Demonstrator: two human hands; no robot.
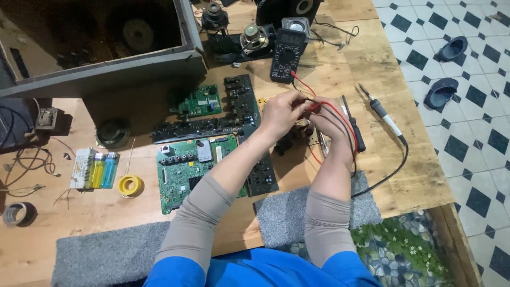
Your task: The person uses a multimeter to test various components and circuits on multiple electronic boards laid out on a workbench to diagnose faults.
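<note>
Both hands clamp the thin red and black probe leads (340, 114): left hand (281, 114), right hand (329, 127), over a small dark part on the wooden counter (372, 58). Keep tips steady and wires untangled. At twelve o'clock lies the black multimeter (287, 53); at nine, the green circuit board (191, 170).

A green circuit board (188, 170) lies near the wooden table's (372, 69) front edge, with a yellow solder spool (130, 185) and two lighters (104, 170) to its left. A soldering iron (383, 114) and screwdriver (353, 124) lie toward the right edge, and a grey open box (101, 48) fills the far left corner.
</note>
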